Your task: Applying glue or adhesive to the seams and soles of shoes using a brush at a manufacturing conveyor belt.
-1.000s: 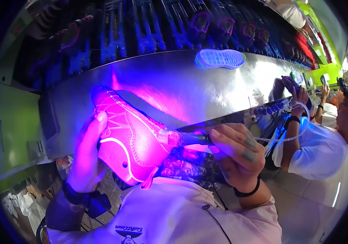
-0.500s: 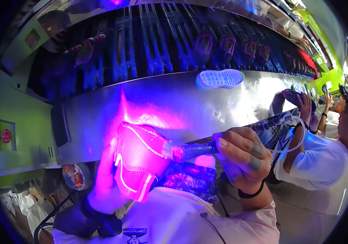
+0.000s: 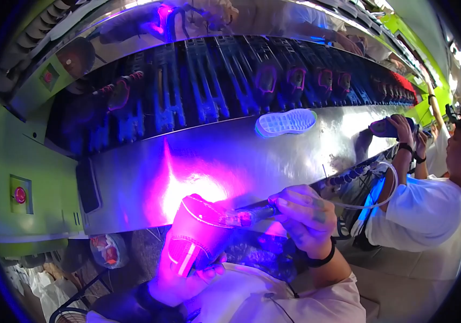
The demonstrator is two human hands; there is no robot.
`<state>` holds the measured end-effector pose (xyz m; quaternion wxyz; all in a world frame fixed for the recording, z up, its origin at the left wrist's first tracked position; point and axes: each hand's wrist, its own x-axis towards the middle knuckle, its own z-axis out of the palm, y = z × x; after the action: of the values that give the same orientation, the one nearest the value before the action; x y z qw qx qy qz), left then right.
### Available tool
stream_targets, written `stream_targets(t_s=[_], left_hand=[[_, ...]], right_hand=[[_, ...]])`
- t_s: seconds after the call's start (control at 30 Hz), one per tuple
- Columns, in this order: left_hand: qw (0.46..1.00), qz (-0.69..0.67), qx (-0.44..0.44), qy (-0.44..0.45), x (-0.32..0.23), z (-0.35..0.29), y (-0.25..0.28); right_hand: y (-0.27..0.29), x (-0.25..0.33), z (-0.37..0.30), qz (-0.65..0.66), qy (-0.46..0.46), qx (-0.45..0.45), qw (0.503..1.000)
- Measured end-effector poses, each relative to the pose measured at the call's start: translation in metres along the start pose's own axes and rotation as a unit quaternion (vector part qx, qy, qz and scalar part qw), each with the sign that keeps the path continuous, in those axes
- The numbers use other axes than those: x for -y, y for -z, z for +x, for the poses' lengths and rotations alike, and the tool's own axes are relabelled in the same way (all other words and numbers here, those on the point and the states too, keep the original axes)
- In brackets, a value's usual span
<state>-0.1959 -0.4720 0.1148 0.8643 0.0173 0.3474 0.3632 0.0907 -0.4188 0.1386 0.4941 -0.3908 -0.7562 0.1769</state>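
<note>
Glowing pink under purple light, a shoe upper (image 3: 197, 230) with a pale stripe is gripped in my left hand (image 3: 172, 284), whose fingers wrap round its lower end. My right hand (image 3: 307, 218) pinches the handle of a brush (image 3: 257, 213). The brush's tip meets the right edge of the upper; its bristles are blurred in the glare. A pale shoe sole (image 3: 286, 123) lies tread up on the metal bench (image 3: 230, 156), beyond both hands.
Across the bench runs a dark rack conveyor (image 3: 187, 89) carrying several shoes. A green machine panel with a red button (image 3: 19, 195) stands at left. A clear tube (image 3: 370, 206) loops at right, near a co-worker (image 3: 419, 210) holding a dark shoe (image 3: 385, 128).
My left hand has lowered and turned the shoe upper, so its striped end faces me more. The brush stays against its edge. The whole view has tilted, with the bench lower in the picture.
</note>
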Motion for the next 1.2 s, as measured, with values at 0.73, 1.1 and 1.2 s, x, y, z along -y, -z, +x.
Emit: stream_targets(t_s=[0.73,1.1,1.2], left_hand=[[0.911,0.343,0.069,-0.219,-0.158,0.132,-0.041],[0.263,0.92,-0.178,-0.231,-0.211,0.368,-0.152],[0.338,0.885,-0.168,-0.272,-0.218,0.38,-0.139]], right_hand=[[-0.072,-0.134,-0.03,0.235,-0.368,-0.071,0.897],[-0.068,-0.135,-0.023,0.206,-0.383,-0.184,0.881],[-0.063,-0.134,-0.019,0.198,-0.388,-0.179,0.882]])
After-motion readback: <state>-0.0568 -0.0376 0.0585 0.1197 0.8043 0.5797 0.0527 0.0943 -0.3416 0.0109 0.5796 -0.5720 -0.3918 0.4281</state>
